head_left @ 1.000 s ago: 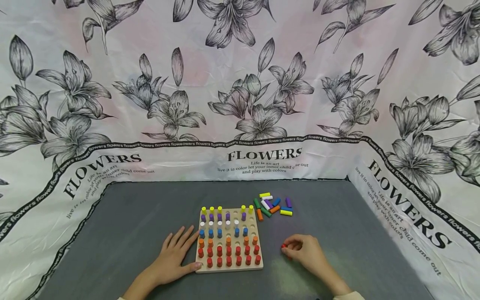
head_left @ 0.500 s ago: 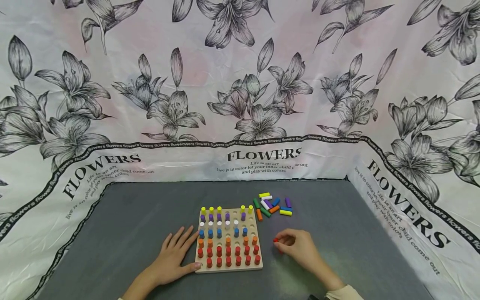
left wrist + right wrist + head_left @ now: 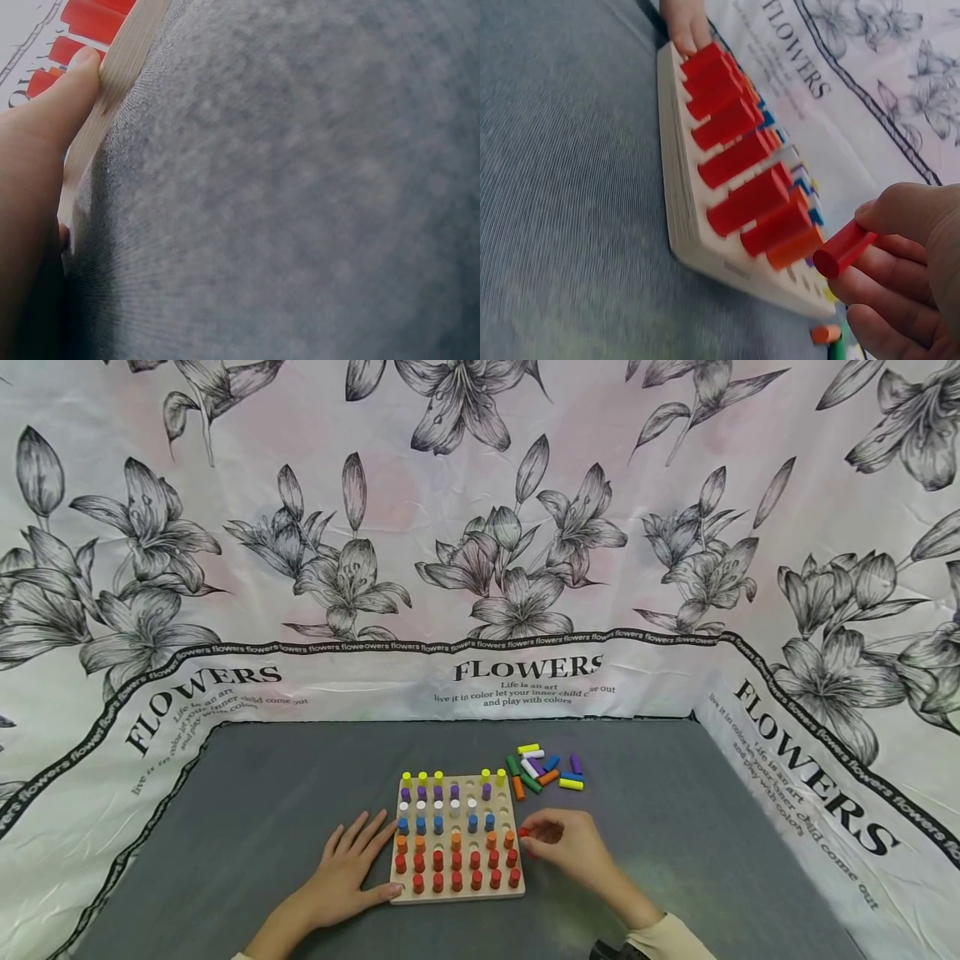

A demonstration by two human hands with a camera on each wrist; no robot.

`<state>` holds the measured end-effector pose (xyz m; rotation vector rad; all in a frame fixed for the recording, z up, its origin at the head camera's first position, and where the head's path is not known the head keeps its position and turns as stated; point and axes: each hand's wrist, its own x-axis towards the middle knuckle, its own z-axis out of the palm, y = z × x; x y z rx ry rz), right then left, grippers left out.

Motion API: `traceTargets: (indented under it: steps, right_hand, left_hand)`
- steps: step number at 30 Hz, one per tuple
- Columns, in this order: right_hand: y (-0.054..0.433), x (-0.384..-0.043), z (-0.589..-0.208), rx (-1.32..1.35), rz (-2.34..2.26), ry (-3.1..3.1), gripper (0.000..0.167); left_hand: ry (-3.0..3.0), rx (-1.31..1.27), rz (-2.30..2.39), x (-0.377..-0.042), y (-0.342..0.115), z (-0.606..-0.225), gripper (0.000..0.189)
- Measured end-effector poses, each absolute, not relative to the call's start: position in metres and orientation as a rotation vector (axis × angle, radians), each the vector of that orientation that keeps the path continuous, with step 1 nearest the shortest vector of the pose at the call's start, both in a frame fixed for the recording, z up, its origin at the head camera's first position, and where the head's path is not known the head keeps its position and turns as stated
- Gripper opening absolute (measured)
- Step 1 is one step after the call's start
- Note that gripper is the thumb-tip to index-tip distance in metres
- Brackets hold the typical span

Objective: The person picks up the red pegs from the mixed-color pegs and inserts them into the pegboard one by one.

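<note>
A wooden pegboard (image 3: 457,899) lies on the grey cloth, with rows of red, orange, blue, white, purple and yellow pegs standing in its holes. Some holes hold no peg. My left hand (image 3: 343,878) lies with spread fingers along the board's left side, its thumb touching the near-left corner; the left wrist view shows the thumb (image 3: 64,105) on the board's edge. Just off the board's right edge, my right hand (image 3: 573,847) pinches a red peg (image 3: 845,248) between thumb and fingers. In the right wrist view that peg is tilted and apart from the board.
Behind the board to the right lies a loose pile of pegs (image 3: 550,777) in green, orange, white, purple, blue and yellow. A white flower-printed curtain (image 3: 517,568) rises around the back and sides of the grey table surface (image 3: 277,777).
My right hand has moved left and slightly away from me with the red peg, from open cloth to the board's right edge. My left hand stays in place.
</note>
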<state>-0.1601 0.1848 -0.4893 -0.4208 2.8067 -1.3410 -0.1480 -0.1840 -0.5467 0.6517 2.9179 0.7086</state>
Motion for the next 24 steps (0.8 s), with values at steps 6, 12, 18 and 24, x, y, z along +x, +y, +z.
traceTargets:
  steps: [6, 12, 18, 24]
  right_hand:
    - [0.168, -0.161, -0.483, -0.518, -1.368, 2.784, 0.009]
    - [0.153, -0.161, -0.479, -0.621, -1.401, 2.731, 0.009]
    - [0.137, -0.162, -0.479, -0.692, -1.433, 2.672, 0.009]
    - [0.123, -0.162, -0.479, -0.722, -1.441, 2.634, 0.009]
  left_hand:
    - [2.909, 0.645, 0.718, -0.149, -0.186, -0.546, 0.088]
    - [2.881, 0.665, 0.74, -0.149, -0.186, -0.544, 0.089]
    - [2.842, 0.698, 0.771, -0.15, -0.188, -0.541, 0.096]
    - [2.818, 0.704, 0.774, -0.149, -0.188, -0.539, 0.104]
